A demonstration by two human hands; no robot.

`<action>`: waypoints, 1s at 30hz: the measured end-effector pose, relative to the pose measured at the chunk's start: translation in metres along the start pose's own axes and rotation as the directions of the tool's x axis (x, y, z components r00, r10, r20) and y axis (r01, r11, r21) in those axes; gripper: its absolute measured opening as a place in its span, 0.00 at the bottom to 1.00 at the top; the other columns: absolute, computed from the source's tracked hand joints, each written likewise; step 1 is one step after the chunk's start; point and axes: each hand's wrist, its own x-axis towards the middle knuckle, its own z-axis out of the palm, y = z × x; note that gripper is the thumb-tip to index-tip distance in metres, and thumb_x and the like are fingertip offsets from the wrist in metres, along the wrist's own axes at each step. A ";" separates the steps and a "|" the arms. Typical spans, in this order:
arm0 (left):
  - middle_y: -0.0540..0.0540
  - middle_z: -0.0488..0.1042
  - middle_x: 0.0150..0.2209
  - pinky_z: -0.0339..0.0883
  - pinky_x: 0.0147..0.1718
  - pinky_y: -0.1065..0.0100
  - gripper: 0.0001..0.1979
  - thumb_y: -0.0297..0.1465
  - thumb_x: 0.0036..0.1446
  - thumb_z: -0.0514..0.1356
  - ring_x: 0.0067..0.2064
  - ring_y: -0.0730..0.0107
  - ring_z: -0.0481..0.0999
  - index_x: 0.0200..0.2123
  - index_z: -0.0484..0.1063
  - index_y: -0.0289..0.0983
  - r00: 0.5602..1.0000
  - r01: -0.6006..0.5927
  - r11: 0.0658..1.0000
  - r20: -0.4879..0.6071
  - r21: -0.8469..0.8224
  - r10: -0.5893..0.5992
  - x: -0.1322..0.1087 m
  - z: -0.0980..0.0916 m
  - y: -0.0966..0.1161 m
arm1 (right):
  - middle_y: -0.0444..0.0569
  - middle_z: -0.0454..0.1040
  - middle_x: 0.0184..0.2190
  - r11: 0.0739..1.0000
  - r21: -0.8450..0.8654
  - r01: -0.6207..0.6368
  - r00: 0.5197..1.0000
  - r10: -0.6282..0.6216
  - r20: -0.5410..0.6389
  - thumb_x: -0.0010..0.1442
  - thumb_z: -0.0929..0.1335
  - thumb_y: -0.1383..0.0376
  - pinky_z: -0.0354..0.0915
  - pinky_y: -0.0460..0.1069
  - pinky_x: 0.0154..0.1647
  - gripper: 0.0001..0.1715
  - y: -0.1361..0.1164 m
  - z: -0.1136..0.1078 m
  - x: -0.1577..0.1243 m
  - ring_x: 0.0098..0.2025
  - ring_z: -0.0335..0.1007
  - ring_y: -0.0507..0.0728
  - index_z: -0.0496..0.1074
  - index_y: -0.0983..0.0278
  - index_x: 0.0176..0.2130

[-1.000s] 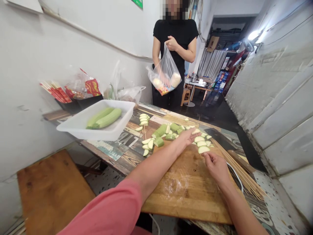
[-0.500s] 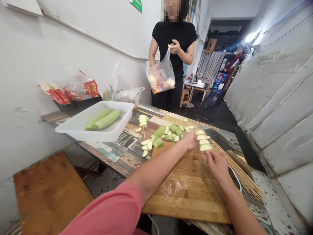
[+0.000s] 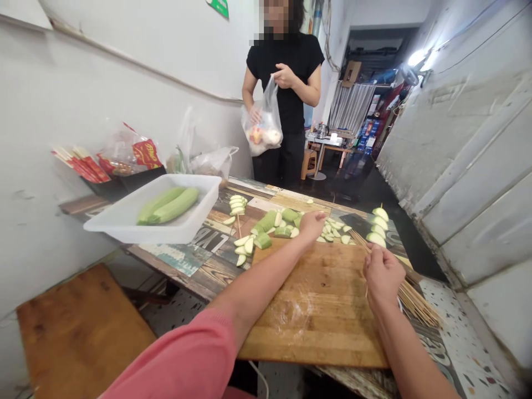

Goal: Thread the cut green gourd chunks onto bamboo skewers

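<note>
My right hand [image 3: 383, 271] is closed round the lower part of a skewer, holding it upright over the right side of the cutting board [image 3: 320, 310]. Several half-round zucchini slices [image 3: 377, 228] are threaded on it above my fingers. My left hand [image 3: 311, 226] is at the board's far edge, among cut zucchini. Its fingers are curled together, and whatever they may hold is hidden. Loose zucchini slices [image 3: 332, 230] lie just to its right. Thicker zucchini chunks [image 3: 266, 223] are on its left.
A white tub [image 3: 193, 221] holds two whole zucchini [image 3: 168, 206]. Near it lies another loaded skewer [image 3: 238, 206]. Bare bamboo skewers [image 3: 419, 303] lie right of the board, by a dark knife blade [image 3: 358, 223]. Across the table stands a person [image 3: 286, 105] with a plastic bag [image 3: 266, 130].
My right hand has lifted the loaded skewer up and to the right, away from my left hand. My left hand has come off the slices on it and moved left, fingers curling.
</note>
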 end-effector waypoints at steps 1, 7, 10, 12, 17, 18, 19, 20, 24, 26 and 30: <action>0.45 0.76 0.33 0.60 0.48 0.66 0.08 0.20 0.43 0.61 0.40 0.65 0.73 0.26 0.76 0.38 0.999 0.000 0.997 0.044 0.083 -0.003 0.000 0.002 0.002 | 0.39 0.56 0.14 0.998 0.043 -0.050 0.998 0.051 -0.026 0.56 0.60 0.53 0.49 0.45 0.15 0.25 -0.002 0.001 0.000 0.14 0.49 0.48 0.71 0.70 0.38; 0.44 0.76 0.33 0.59 0.49 0.66 0.09 0.19 0.42 0.61 0.43 0.62 0.73 0.24 0.75 0.39 0.981 -0.121 0.838 0.192 0.533 0.019 0.015 0.015 0.009 | 0.41 0.59 0.14 0.993 0.057 -0.108 0.992 0.111 -0.065 0.55 0.60 0.53 0.50 0.45 0.15 0.25 0.000 0.003 0.002 0.15 0.50 0.49 0.73 0.71 0.37; 0.43 0.76 0.36 0.57 0.50 0.65 0.10 0.19 0.41 0.61 0.46 0.60 0.71 0.27 0.76 0.39 0.938 -0.265 0.755 0.340 0.600 0.059 0.024 0.024 0.005 | 0.43 0.61 0.13 0.999 -0.008 -0.038 0.997 0.037 -0.065 0.57 0.57 0.51 0.51 0.45 0.16 0.29 0.007 0.004 0.004 0.16 0.53 0.50 0.73 0.72 0.36; 0.43 0.75 0.39 0.55 0.52 0.65 0.11 0.19 0.42 0.61 0.48 0.59 0.70 0.29 0.76 0.39 0.895 -0.343 0.684 0.446 0.643 0.030 0.028 0.031 0.001 | 0.43 0.61 0.13 0.999 0.002 -0.034 0.997 0.034 -0.072 0.56 0.57 0.51 0.51 0.45 0.17 0.30 0.010 0.005 0.004 0.16 0.53 0.50 0.74 0.72 0.35; 0.42 0.71 0.45 0.51 0.54 0.57 0.15 0.23 0.47 0.59 0.53 0.56 0.63 0.40 0.74 0.39 0.818 -0.514 0.386 0.573 0.766 -0.047 0.030 0.046 -0.001 | 0.40 0.60 0.12 0.993 0.084 -0.083 0.994 0.088 -0.067 0.55 0.60 0.52 0.51 0.44 0.18 0.26 0.010 0.008 0.003 0.16 0.53 0.49 0.74 0.71 0.33; 0.40 0.69 0.47 0.51 0.53 0.55 0.16 0.25 0.48 0.58 0.54 0.55 0.61 0.43 0.73 0.40 0.800 -0.564 0.277 0.598 0.778 -0.051 0.030 0.048 0.001 | 0.40 0.60 0.12 0.991 0.094 -0.090 0.993 0.096 -0.065 0.54 0.60 0.52 0.51 0.44 0.18 0.25 0.009 0.008 0.003 0.16 0.52 0.49 0.74 0.71 0.32; 0.39 0.67 0.49 0.52 0.52 0.54 0.18 0.26 0.49 0.58 0.54 0.53 0.60 0.45 0.71 0.40 0.783 -0.602 0.167 0.618 0.781 -0.068 0.030 0.051 0.003 | 0.40 0.60 0.12 0.990 0.102 -0.096 0.993 0.103 -0.063 0.54 0.60 0.52 0.51 0.44 0.18 0.25 0.008 0.008 0.003 0.16 0.52 0.49 0.74 0.70 0.32; 0.38 0.65 0.51 0.54 0.51 0.53 0.19 0.28 0.50 0.58 0.55 0.52 0.59 0.47 0.70 0.41 0.771 -0.625 0.077 0.630 0.777 -0.095 0.029 0.054 0.007 | 0.40 0.60 0.12 0.989 0.109 -0.101 0.992 0.108 -0.064 0.54 0.61 0.53 0.51 0.44 0.18 0.24 0.008 0.008 0.002 0.16 0.52 0.49 0.74 0.70 0.32; 0.36 0.63 0.53 0.58 0.48 0.53 0.20 0.30 0.49 0.59 0.55 0.49 0.59 0.47 0.70 0.40 0.738 -0.660 -0.067 0.628 0.748 -0.247 0.025 0.065 0.023 | 0.40 0.60 0.13 0.988 0.111 -0.106 0.992 0.113 -0.054 0.53 0.61 0.53 0.51 0.44 0.19 0.23 0.006 0.008 0.001 0.17 0.53 0.49 0.73 0.70 0.31; 0.37 0.67 0.49 0.61 0.45 0.58 0.18 0.28 0.47 0.60 0.51 0.52 0.64 0.45 0.72 0.38 0.705 -0.690 -0.081 0.641 0.720 -0.303 0.021 0.068 0.030 | 0.40 0.61 0.13 0.988 0.107 -0.108 0.992 0.115 -0.056 0.53 0.61 0.53 0.51 0.44 0.19 0.23 0.005 0.008 0.001 0.17 0.53 0.49 0.73 0.70 0.31; 0.40 0.73 0.43 0.63 0.41 0.66 0.13 0.26 0.50 0.58 0.43 0.61 0.71 0.41 0.73 0.36 0.670 -0.724 -0.055 0.681 0.688 -0.296 0.015 0.065 0.037 | 0.40 0.61 0.13 0.989 0.099 -0.111 0.992 0.117 -0.055 0.52 0.61 0.52 0.51 0.44 0.19 0.24 0.003 0.007 0.000 0.17 0.52 0.49 0.74 0.70 0.31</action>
